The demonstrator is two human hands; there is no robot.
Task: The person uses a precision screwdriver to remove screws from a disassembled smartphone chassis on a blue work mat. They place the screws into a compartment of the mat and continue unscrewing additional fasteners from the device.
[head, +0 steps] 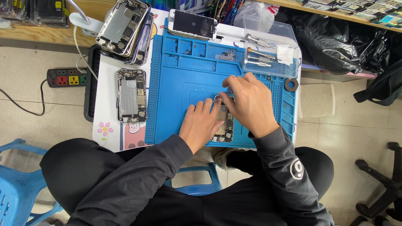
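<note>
Head view looks straight down on a small white table [109, 83] covered by a blue silicone work mat [184, 83]. Near the mat's front edge lies an opened phone body [225, 127], mostly hidden under both hands; only its lower end and a strip of its inner parts show. The left hand [200, 123] lies flat with fingers spread, pressing on the phone's left side. The right hand [248, 104] is curled over the phone's upper end, fingertips pinched together; whether it holds a tool or a small part cannot be told, since the fingers cover the spot.

Left of the mat another stripped phone chassis [131, 95] lies on the bare tabletop, and a tilted stack of chassis [124, 28] sits at the back corner. A phone screen panel [193, 24] rests at the mat's far edge, beside a clear tray [289, 33] holding metal screwdrivers [259, 56]. A power strip [68, 78] lies on the tiled floor [25, 96], and a blue plastic chair [16, 184] is cut off at left.
</note>
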